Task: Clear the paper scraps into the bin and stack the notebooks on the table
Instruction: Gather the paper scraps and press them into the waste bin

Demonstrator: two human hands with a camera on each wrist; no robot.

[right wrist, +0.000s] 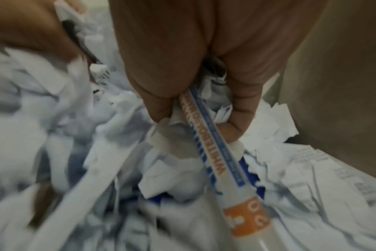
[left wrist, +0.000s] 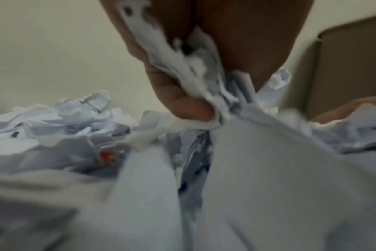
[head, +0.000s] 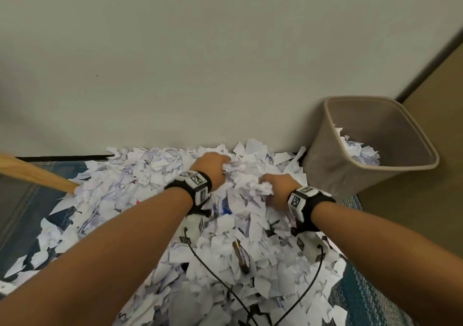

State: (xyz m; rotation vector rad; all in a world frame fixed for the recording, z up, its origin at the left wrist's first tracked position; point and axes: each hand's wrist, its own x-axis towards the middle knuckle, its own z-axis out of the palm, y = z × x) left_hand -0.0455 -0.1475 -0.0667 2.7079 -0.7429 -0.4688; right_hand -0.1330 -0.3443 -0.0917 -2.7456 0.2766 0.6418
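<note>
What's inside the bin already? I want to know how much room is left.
The bin holds a small clump of crumpled paper scraps at the bottom; most of it looks unfilled. Its near wall hides part of the floor.

Crumpled matt paper scraps [head: 225,225]; smooth matt plastic bin [head: 333,160]; wooden leg [head: 37,174].

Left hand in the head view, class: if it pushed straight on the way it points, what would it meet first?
More paper scraps heaped ahead of the left hand, then probably the wall; depth is unclear.
</note>
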